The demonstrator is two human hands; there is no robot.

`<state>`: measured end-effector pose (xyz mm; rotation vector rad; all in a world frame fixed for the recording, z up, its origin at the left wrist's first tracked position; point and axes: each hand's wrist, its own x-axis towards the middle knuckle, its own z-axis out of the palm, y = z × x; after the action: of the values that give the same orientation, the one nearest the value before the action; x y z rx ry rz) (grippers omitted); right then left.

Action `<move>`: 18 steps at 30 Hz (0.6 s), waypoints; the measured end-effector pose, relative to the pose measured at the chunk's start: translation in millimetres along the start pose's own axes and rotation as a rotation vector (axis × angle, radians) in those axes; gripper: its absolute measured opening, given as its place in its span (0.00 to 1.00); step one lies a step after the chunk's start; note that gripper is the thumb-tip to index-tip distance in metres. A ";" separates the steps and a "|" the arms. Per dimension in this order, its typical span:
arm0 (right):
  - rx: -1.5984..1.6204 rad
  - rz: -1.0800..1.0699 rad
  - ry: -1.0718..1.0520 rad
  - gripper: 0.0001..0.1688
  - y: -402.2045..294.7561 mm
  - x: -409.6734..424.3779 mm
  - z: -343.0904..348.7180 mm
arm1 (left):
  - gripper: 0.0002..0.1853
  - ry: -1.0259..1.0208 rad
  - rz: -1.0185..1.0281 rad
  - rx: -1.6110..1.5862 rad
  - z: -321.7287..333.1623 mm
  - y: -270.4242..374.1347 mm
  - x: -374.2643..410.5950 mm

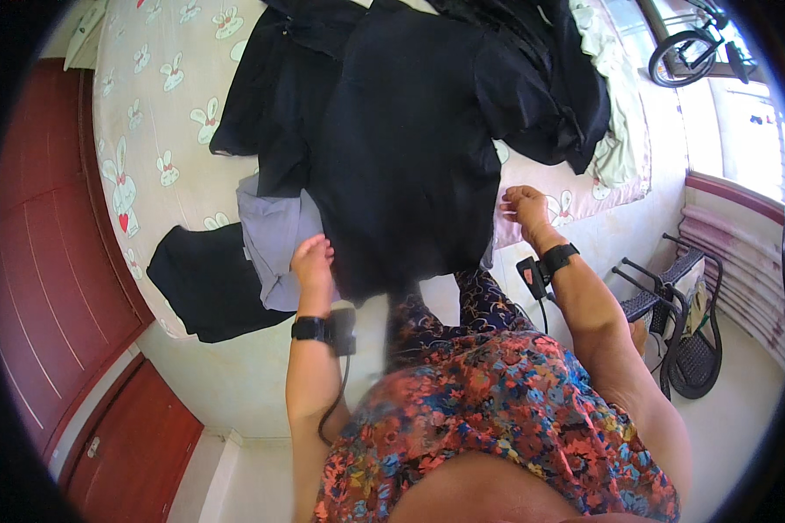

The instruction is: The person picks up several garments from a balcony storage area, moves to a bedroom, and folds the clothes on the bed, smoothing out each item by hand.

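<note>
A black short-sleeved shirt (412,144) lies spread out before me, its lower hem reaching past the bed's near edge. My left hand (314,261) is at the shirt's lower left edge, fingers bent; whether they pinch the cloth is unclear. Just beyond the shirt's right side edge, my right hand (526,208) hovers with loosely curled fingers and no cloth visible in them. Beneath the shirt's left side is a grey garment (271,229), partly covered. A folded black cloth (212,281) lies left of it, near the bed's edge.
More black clothing (255,98) lies at the shirt's left and far right, beside a pale crumpled cloth (618,131). The bed (150,118) has a rabbit-print sheet. Dark woven chairs (693,353) stand right. Red wooden doors (131,438) are left. Cables hang from both wrist devices.
</note>
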<state>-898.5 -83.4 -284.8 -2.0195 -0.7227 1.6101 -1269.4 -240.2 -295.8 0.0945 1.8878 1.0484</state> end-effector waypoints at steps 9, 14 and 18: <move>-0.256 -0.228 0.073 0.08 7.0 32.9 47.1 | 0.06 0.112 0.062 -0.016 26.4 11.7 58.0; -0.021 -0.098 -0.059 0.05 1.6 27.6 34.2 | 0.05 0.015 0.120 0.092 33.7 17.3 62.3; 0.312 -0.044 -0.026 0.02 -22.2 3.3 1.9 | 0.06 0.084 0.043 -0.017 13.7 40.6 35.5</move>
<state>-902.4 -64.4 -273.4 -1.7513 -0.4859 1.6134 -1292.6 -189.7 -294.7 0.0829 1.9597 1.1132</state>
